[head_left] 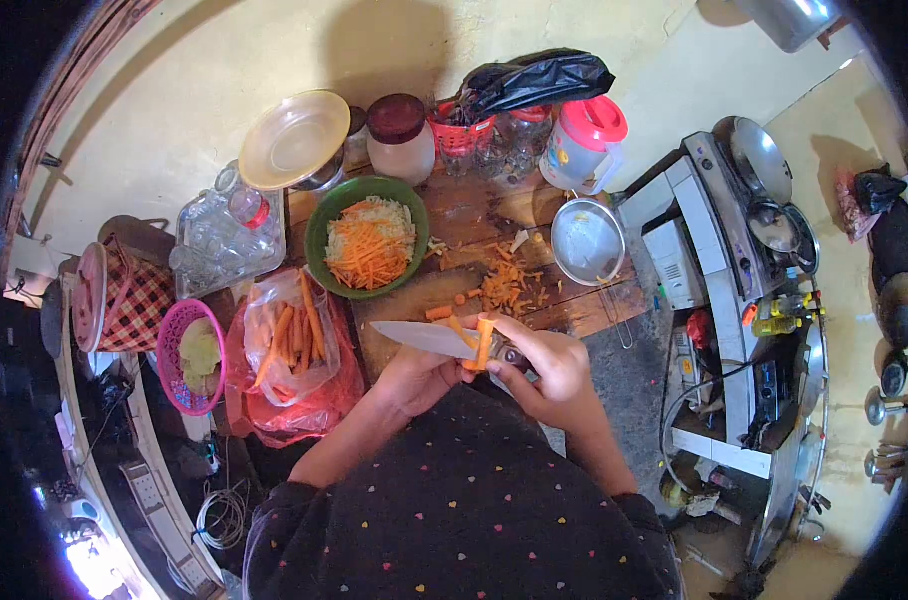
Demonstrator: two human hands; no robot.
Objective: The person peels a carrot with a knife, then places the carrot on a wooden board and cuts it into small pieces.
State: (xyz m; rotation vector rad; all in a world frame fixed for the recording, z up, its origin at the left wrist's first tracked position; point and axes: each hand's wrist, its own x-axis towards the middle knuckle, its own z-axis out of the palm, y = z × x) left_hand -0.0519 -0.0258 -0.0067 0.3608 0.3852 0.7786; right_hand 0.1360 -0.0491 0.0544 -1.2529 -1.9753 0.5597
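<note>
A knife lies nearly level in front of me, its blade tip to the left and its handle end towards my right hand. That hand is closed at the handle end, and its thumb and forefinger are beside a carrot piece. The closed fingertips of my left hand, under the blade, meet the carrot's lower end. A thin strip of peel curls by the blade. Just beyond lie carrot peelings on the wooden table. A green bowl holds orange shreds over paler ones.
On the left, a bag of whole carrots sits near a pink basket and a tray of glasses. A metal strainer is at the table's right, below a pink-lidded jug. A gas stove stands farther right.
</note>
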